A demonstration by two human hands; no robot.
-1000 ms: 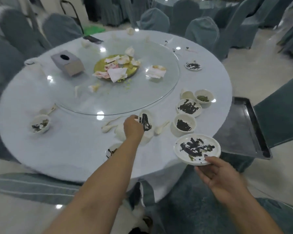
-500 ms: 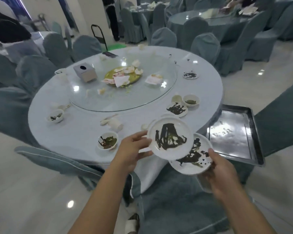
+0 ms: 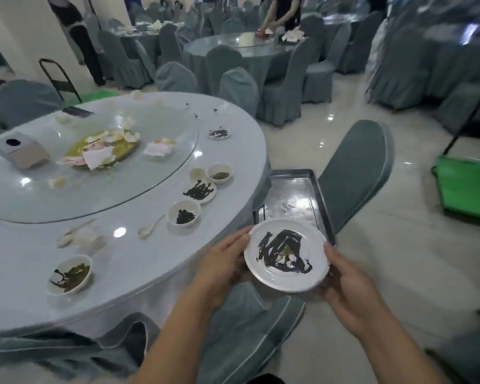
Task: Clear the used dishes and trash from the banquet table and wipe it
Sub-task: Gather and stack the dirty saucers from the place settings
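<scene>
Left hand (image 3: 222, 264) + right hand (image 3: 349, 289) both gripping the white plate (image 3: 286, 256) by opposite rims, dark sauce smears on it, held off the table edge w/ the metal tray (image 3: 288, 195) just behind. Banquet table (image 3: 150, 253) to the left: soiled bowl (image 3: 68, 274) near, spoon (image 3: 150, 228), more bowls further — glass turntable (image 3: 94, 195) w/ napkin trash far left.

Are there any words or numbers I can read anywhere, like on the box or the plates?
None: no words or numbers can be read here.
Tissue box: plain sides, no print seen.
Plate held by left hand and right hand: only dark sauce smears, no writing.
Metal tray: just glare.
</scene>
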